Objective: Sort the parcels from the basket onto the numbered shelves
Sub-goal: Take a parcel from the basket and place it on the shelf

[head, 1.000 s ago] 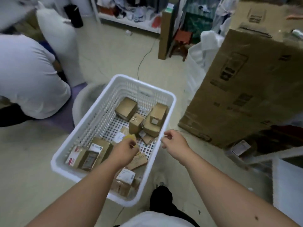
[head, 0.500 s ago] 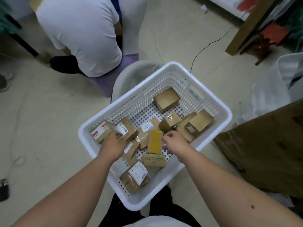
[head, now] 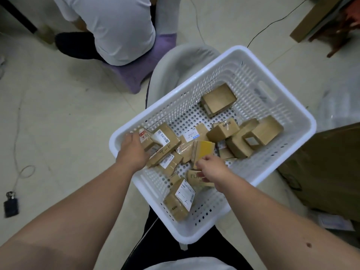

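Observation:
A white perforated basket (head: 187,236) sits in front of me with several brown cardboard parcels in it. My left hand (head: 132,151) is in its left corner, fingers curled over a small parcel with a red-and-white label (head: 145,137), beside a box marked "4-2" (head: 165,147). My right hand (head: 212,168) pinches the lower edge of a flat yellow parcel (head: 204,151), which stands tilted in the middle of the basket. A parcel with a large white label (head: 181,199) lies near the front. More boxes (head: 263,133) are stacked at the right side.
A person in a white shirt (head: 116,26) crouches on a purple stool (head: 146,63) at the upper left. A grey tub (head: 175,63) stands behind the basket. A large cardboard box (head: 331,168) stands to the right. A cable and a black object (head: 10,205) lie on the floor at the left.
The view has swung down and left. The yellow parcel passed from my left hand to my right. My left hand moved to the basket's left corner onto the labelled parcel.

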